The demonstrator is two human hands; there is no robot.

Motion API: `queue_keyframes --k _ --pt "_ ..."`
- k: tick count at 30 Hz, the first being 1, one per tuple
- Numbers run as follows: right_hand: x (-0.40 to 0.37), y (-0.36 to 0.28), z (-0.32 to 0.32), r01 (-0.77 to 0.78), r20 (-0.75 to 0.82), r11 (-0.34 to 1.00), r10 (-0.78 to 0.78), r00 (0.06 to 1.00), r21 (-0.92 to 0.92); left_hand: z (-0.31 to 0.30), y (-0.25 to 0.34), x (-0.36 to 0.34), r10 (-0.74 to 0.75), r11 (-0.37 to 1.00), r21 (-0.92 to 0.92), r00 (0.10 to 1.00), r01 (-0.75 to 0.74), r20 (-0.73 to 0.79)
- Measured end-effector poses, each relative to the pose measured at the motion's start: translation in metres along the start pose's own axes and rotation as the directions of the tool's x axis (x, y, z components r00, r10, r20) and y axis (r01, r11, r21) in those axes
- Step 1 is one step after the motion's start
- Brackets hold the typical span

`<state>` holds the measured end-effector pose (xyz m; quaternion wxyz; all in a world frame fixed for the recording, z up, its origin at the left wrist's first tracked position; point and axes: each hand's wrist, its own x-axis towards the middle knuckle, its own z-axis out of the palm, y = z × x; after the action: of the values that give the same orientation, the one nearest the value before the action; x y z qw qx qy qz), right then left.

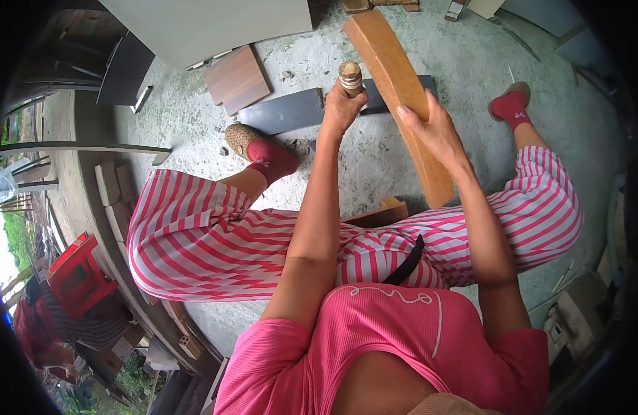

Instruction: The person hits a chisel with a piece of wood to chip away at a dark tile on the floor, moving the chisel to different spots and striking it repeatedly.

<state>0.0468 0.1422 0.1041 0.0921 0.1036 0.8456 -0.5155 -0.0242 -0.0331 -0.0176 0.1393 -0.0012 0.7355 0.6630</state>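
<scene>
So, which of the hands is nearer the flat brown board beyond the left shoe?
Left. The left hand, gripping a handle, is to the right of the board; the right hand is farther right, holding the long wooden block.

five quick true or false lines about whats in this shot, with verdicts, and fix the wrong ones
1. The right hand holds a long piece of wood. True.
2. The left hand is empty. False: it grips a round-ended handle with pale rings near its top.
3. The wood-grain panel lies on the floor, to the left of both hands. True.
4. The trousers are plain blue. False: they have pink and whitish stripes.
5. The person's feet are bare. False: both have reddish-pink socks and shoes.
</scene>
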Motion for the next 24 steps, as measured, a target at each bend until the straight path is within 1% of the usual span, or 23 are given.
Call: queue_keyframes --k 1,3,5,8,11,14,16,19,24 --pt "0.0 -0.002 -0.003 0.0 0.002 1.0 0.0 1.0 -0.003 -0.001 0.004 -0.001 -0.008 0.994 0.105 1.0 0.009 -0.011" --pt "0.001 -0.01 -0.012 -0.006 -0.017 0.998 0.007 1.0 0.065 -0.002 0.01 -0.002 -0.013 0.995 0.095 1.0 0.016 -0.025" --pt "0.003 -0.008 -0.015 -0.01 -0.023 0.997 0.011 1.0 0.08 -0.005 0.014 -0.004 -0.013 0.996 0.091 0.999 0.016 -0.034" --pt "0.007 -0.005 -0.019 -0.022 -0.054 0.999 0.025 0.998 0.045 -0.005 0.009 -0.002 0.0 0.997 0.079 0.999 0.004 -0.052" --pt "0.005 -0.004 -0.018 -0.019 -0.056 0.998 0.022 0.998 0.06 -0.004 0.008 -0.003 -0.015 0.997 0.077 0.999 0.018 -0.04" --pt "0.003 -0.007 -0.019 -0.02 -0.043 0.999 0.021 0.999 0.038 0.0 0.006 -0.003 -0.023 0.998 0.062 1.0 0.023 -0.007" --pt "0.002 -0.007 -0.018 -0.029 -0.028 0.999 0.03 0.999 0.018 0.002 0.004 -0.004 0.006 0.997 0.083 1.0 -0.007 0.009" --pt "0.002 -0.007 -0.018 -0.012 -0.028 0.999 0.013 1.0 0.031 0.003 0.004 -0.004 0.003 0.994 0.11 1.0 -0.003 0.006" --pt "0.001 -0.013 -0.017 -0.003 -0.02 0.998 0.004 1.0 0.058 0.002 0.01 -0.004 0.002 0.995 0.097 1.0 -0.004 0.02"
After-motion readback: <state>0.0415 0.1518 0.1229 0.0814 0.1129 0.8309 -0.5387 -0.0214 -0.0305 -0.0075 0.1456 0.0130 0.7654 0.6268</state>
